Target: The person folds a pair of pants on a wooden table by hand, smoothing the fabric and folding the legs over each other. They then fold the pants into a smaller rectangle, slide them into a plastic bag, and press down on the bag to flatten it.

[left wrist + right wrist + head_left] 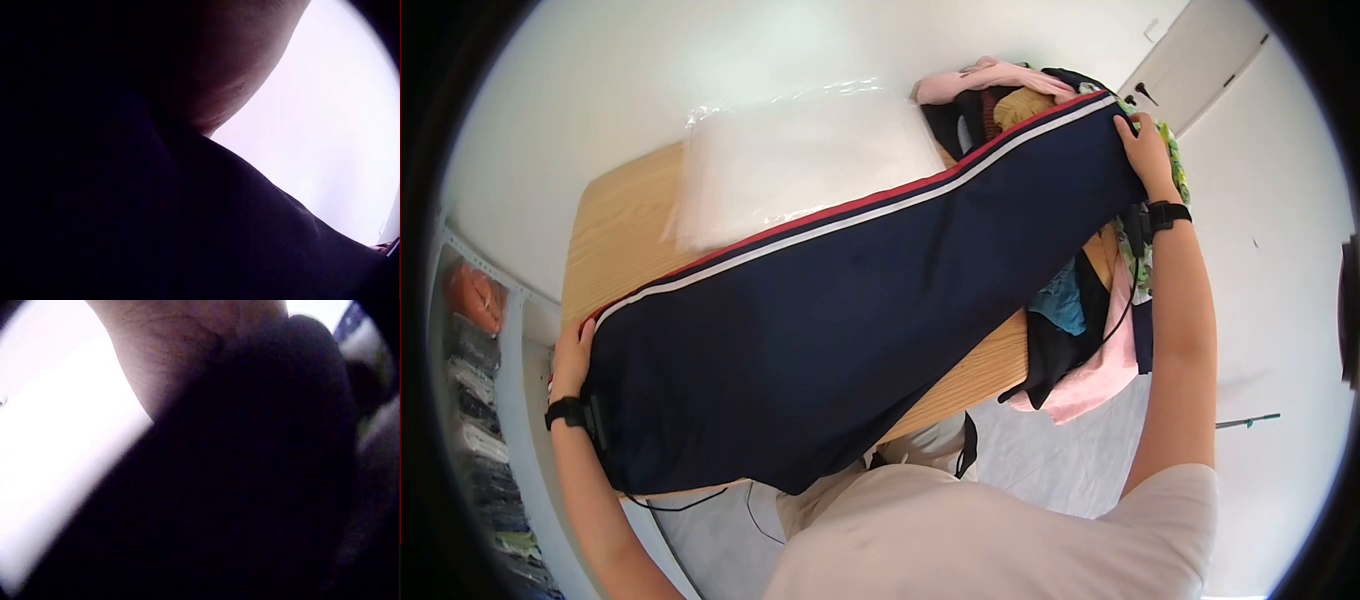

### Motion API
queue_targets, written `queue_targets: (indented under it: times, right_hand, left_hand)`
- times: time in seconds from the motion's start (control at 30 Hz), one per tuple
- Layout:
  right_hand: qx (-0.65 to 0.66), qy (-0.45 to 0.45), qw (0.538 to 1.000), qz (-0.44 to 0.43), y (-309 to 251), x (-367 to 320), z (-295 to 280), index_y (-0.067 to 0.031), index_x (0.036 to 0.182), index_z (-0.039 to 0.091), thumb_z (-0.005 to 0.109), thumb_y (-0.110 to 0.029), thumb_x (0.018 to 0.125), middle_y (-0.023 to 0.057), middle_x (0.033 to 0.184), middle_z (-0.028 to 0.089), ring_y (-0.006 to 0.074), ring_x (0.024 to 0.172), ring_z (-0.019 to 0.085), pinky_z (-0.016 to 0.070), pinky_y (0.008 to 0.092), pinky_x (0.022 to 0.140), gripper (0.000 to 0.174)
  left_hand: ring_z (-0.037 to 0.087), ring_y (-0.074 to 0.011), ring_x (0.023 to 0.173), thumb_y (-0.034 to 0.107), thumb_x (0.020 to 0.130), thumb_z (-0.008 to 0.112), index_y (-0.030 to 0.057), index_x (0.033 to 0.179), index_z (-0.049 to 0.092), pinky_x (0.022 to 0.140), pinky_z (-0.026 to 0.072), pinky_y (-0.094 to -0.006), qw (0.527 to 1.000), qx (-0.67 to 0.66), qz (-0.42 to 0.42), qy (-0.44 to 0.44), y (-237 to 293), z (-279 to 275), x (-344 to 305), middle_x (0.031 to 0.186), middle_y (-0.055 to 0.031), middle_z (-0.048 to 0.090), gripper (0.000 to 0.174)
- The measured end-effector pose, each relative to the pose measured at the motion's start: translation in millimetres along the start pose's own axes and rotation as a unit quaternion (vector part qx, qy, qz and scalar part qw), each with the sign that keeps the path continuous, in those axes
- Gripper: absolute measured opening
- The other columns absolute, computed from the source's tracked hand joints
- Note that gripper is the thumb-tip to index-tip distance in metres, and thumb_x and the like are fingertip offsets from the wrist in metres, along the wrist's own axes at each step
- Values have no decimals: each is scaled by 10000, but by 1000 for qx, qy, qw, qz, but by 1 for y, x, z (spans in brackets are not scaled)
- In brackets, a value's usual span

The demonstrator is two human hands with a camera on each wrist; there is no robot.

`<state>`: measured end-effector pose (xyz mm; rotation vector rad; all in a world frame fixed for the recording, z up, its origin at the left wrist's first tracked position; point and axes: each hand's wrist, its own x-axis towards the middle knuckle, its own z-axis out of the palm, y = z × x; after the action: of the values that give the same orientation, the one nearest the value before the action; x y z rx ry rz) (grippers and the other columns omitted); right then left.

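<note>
A pair of navy trousers (850, 290) with a red and white side stripe is stretched lengthwise in the head view, from lower left to upper right. At its wide left end my left hand (572, 358) grips the edge near the stripe. My right hand (1150, 160) holds the narrow far end, thumb on the near side of the cloth and fingers mostly hidden behind it. Dark cloth (187, 219) fills most of the left wrist view, below part of the hand (250, 56). The right wrist view likewise shows dark cloth (206, 487) against the hand (169, 356).
Beneath the trousers stands a wooden table (615, 225). Clear plastic bags (810, 150) lie stacked at its back. A pile of clothes, including a pink garment (990, 78) and a blue one (1060, 300), is at the right. Shelves (510, 370) with packed items stand at left.
</note>
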<state>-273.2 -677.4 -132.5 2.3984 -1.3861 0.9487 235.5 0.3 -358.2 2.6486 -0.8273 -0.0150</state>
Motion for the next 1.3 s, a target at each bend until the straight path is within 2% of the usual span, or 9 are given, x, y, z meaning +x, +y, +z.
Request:
queue_targets:
  times: [0.27,0.53,0.6,0.73,0.83,0.9,1.0,1.23,1.3]
  right_hand:
    - [259,-204,944,0,30,-40,-49,-20,1183,562,740,-285,795,123,1044,632,177,977,578,444,293,859,502]
    - [193,-155,961,-122,15,-67,-61,-68,1237,513,766,-245,743,126,1235,553,235,1190,496,366,323,1009,583]
    - [164,-29,976,-143,16,-69,-57,-56,1250,515,775,-254,735,158,1238,549,256,1196,496,368,336,1013,610]
    - [212,-189,957,-62,18,-78,-60,-23,1249,544,748,-295,780,182,1272,535,284,1216,480,351,359,1033,579]
    - [213,-135,963,-99,20,-69,-57,-3,1094,625,691,-276,840,168,1316,513,267,1233,473,363,342,1021,379]
    - [269,-83,951,-126,13,-62,-56,5,919,637,637,-245,886,117,1112,607,202,1043,557,426,299,890,253]
    - [283,-110,950,-72,-11,-56,-68,-38,791,548,616,-230,907,-31,685,445,69,675,386,326,225,619,234]
    - [58,-152,979,-122,4,-41,-45,-7,820,557,691,-313,821,82,728,582,227,642,521,417,354,611,334]
    - [-8,-129,990,-60,-1,-44,-46,-23,908,585,748,-391,730,132,845,654,304,783,623,480,380,706,440]
  left_hand:
    - [530,-450,990,310,953,483,-17,1042,554,834,419,-468,1000,-6,5,18,-16,10,1,1030,-271,590,346]
    - [528,-452,977,324,959,468,-12,1006,528,822,418,-487,999,43,-11,24,-12,9,0,1022,-262,588,345]
    - [524,-454,981,328,962,463,-6,1018,522,824,418,-489,998,62,-11,25,-13,10,2,1041,-257,582,344]
    - [521,-451,990,330,964,458,-3,1021,521,829,417,-486,997,63,-7,33,-16,13,1,1056,-254,576,344]
    - [517,-449,998,333,966,454,-4,1016,519,835,414,-484,998,54,-8,28,-18,15,2,1058,-255,572,347]
    - [516,-449,994,345,966,453,-7,1006,514,830,413,-482,998,46,-19,31,-17,15,1,1040,-256,574,359]
    - [516,-448,987,355,968,448,-8,995,510,822,412,-483,998,55,-16,25,-14,12,0,1028,-256,574,369]
    - [519,-443,983,367,969,444,-9,983,514,818,412,-478,998,55,-21,26,-15,11,0,1020,-257,574,383]
    - [519,-440,981,365,970,443,-15,990,515,820,412,-471,998,58,-27,26,-15,12,0,1021,-258,572,387]
